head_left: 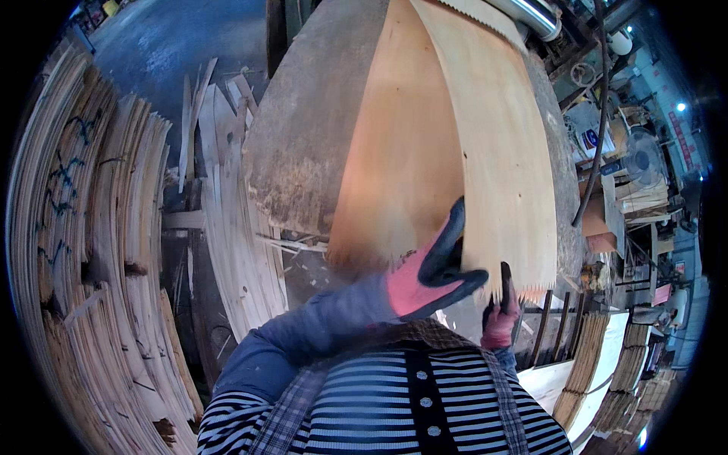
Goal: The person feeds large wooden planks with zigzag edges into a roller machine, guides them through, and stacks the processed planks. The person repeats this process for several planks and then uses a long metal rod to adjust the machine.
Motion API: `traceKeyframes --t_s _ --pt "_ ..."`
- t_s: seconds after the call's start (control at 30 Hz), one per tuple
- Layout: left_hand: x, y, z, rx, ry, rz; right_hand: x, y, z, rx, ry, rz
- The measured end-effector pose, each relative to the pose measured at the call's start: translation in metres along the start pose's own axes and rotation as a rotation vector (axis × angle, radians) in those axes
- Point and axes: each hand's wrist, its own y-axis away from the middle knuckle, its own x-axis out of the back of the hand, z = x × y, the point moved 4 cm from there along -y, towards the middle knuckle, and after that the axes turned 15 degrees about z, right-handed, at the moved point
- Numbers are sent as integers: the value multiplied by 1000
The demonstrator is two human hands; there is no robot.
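A pale wood veneer sheet (508,167) with a ragged near edge lies toward the right of a worn table, its left edge lifted and curved. Beneath and left of it is a second, darker-looking veneer sheet (406,144), its near end blurred. My left hand (428,277), in a pink and black glove, is at the upper sheet's left near corner, thumb and fingers spread wide apart. My right hand (500,318), gloved alike, grips the ragged near edge; one finger stretches over the sheet and the rest is partly hidden.
The worn grey table (303,129) extends to the left. Tall veneer stacks (98,227) stand at far left, with loose strips (235,205) beside the table. A shiny metal roller (535,17) crosses the far end. A dark cable (601,114) hangs at right, near a fan (643,158) and bundled stacks (584,364).
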Motion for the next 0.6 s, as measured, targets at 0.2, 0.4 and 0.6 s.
traceKeyframes --t_s 0.2,0.4,0.6 --pt "140 13 -132 -102 -1133 424 45 25 -41 425 219 -43" --pt "164 6 -167 101 -1510 249 -20 -62 -77 371 293 -148" --pt "163 10 -129 63 -816 673 -110 -157 -31 374 251 -56"
